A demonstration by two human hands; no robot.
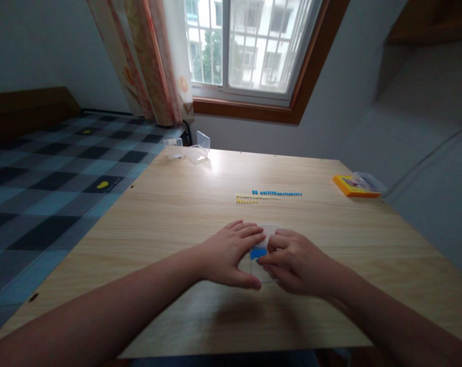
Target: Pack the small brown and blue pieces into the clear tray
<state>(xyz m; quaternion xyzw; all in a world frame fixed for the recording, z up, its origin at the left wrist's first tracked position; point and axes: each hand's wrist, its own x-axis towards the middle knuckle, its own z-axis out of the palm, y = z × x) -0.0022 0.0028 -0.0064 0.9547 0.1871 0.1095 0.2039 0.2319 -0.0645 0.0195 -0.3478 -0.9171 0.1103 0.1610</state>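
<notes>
From the head view, the box (pixel 269 230), small and clear, sits on the table (pixel 169 204) near the middle of the near edge, between both hands. The left hand (pixel 231 252) lies palm down and brackets it, straight fingers along its far side and thumb along its near side, so it grips the box. The right hand (pixel 295 262) comes in from the other side with its fingers curled, their tips against the box beside a blue patch (pixel 258 253).

The work looks like fine fingertip handling of the box. I would press the left hand down so the light plastic cannot skid on the smooth wood. The right fingertips should work gently and squarely, with the box level so nothing tips out. Both elbows should stay low and well apart from the blue row (pixel 277 193) and yellow row (pixel 249 200) of tiny pieces lined up toward the far edge.

Much is hidden. The hands cover most of the box, so I cannot tell whether it has a lid, or whether that lid is on. I also cannot tell whether the right fingers pinch something or only press. The blue patch could be one piece or several. The pieces in the rows are too small to make out singly. At the right edge an orange box (pixel 347 187) lies under something clear, its print unreadable. The clear boxes (pixel 187 150) at the far left corner stand open, their contents unclear. The table's near corners are cut off.
</notes>
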